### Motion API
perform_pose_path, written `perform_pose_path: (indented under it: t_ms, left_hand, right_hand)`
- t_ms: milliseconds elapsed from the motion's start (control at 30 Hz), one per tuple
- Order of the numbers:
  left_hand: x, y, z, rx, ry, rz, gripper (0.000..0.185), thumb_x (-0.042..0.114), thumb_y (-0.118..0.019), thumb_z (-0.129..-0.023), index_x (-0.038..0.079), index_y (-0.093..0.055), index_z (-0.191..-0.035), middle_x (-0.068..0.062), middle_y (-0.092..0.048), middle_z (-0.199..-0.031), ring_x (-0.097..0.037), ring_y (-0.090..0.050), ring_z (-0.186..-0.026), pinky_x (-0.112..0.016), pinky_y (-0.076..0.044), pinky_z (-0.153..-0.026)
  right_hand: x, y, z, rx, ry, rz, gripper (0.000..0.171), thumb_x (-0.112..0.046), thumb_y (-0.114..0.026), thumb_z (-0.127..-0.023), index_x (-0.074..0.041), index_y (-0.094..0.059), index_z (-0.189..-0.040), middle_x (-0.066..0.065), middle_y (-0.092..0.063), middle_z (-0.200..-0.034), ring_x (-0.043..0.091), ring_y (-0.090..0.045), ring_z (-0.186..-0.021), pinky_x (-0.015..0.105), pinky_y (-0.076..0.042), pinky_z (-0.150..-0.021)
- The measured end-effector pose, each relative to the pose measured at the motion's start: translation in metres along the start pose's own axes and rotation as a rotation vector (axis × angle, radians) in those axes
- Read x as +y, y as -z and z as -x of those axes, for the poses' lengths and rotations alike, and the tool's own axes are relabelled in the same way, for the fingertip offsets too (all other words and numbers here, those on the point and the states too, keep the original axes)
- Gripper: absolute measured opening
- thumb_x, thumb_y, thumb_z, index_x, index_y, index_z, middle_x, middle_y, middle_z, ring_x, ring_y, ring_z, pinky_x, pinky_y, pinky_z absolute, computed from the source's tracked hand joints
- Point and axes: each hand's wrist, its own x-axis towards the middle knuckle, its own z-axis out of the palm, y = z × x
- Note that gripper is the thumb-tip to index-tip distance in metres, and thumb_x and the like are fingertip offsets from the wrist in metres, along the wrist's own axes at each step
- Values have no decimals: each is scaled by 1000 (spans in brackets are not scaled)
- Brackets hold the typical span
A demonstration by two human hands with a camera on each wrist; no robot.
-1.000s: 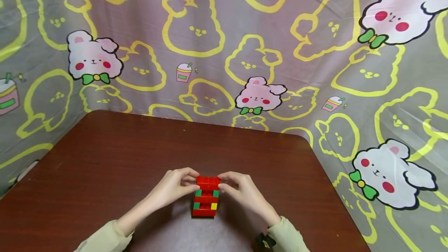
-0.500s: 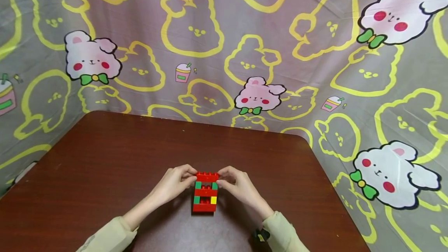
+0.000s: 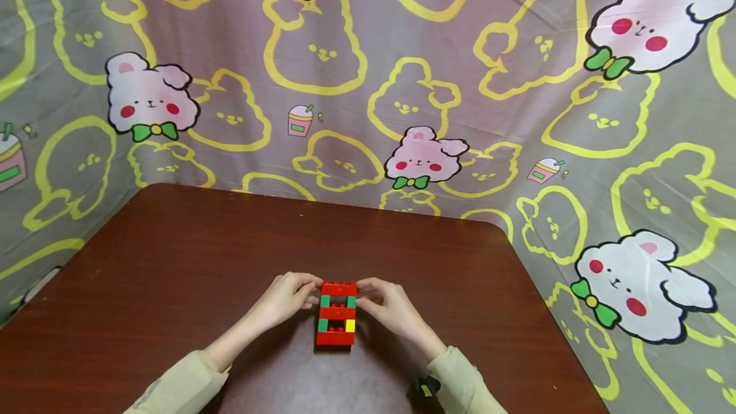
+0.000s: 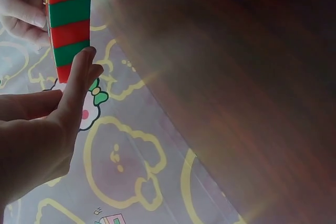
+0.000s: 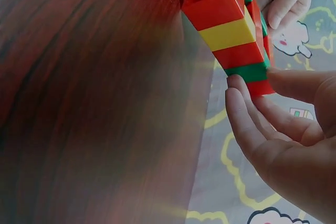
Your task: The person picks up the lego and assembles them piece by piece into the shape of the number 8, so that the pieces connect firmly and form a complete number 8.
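A tower of toy building bricks (image 3: 337, 314) stands near the front of the table, with red bricks at bottom, middle and top. Small green bricks (image 4: 70, 11) separate the layers on its left side. On the right side there is a yellow brick (image 5: 228, 34) low down and a green brick (image 5: 248, 72) higher up. My right hand (image 3: 393, 308) holds the upper right end between thumb and fingers. At the upper left is my left hand (image 3: 285, 299), its extended fingers (image 4: 79, 74) against the tower's side and its thumb apart from the bricks.
The brown wooden table (image 3: 276, 235) has rounded far corners. A grey curtain (image 3: 339, 30) with yellow outlines and rabbit faces hangs behind it and along both sides. Beside the right sleeve (image 3: 466, 379) is a small dark object (image 3: 427, 386).
The tower has shifted slightly up in the head view. My left thumb has come away from the top red brick, while the right hand stays at its end.
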Motion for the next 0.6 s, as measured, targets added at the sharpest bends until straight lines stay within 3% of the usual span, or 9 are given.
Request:
perform_pose_path:
  t_ms: [333, 600]
  left_hand:
    - [0, -2, 0, -20, 58, 30, 23, -4, -49, -97, -14, -65, -110, -24, -73, -93, -25, -75, -76, -30, -61, -65]
    - [-3, -1, -1, -38, 19, 6, 24, -3, -50, -96, -14, -65, -111, -23, -73, -94, -17, -74, -73, -25, -59, -61]
  right_hand:
    - [3, -4, -3, -20, 12, -39, 35, -14, -69, -92, 1, -64, -123, 17, -72, -116, 28, -72, -99, 43, -58, -88]
    - [4, -5, -5, -46, -6, -38, 34, -13, -70, -91, 2, -64, -121, 18, -71, -117, 27, -73, -98, 35, -60, -81]
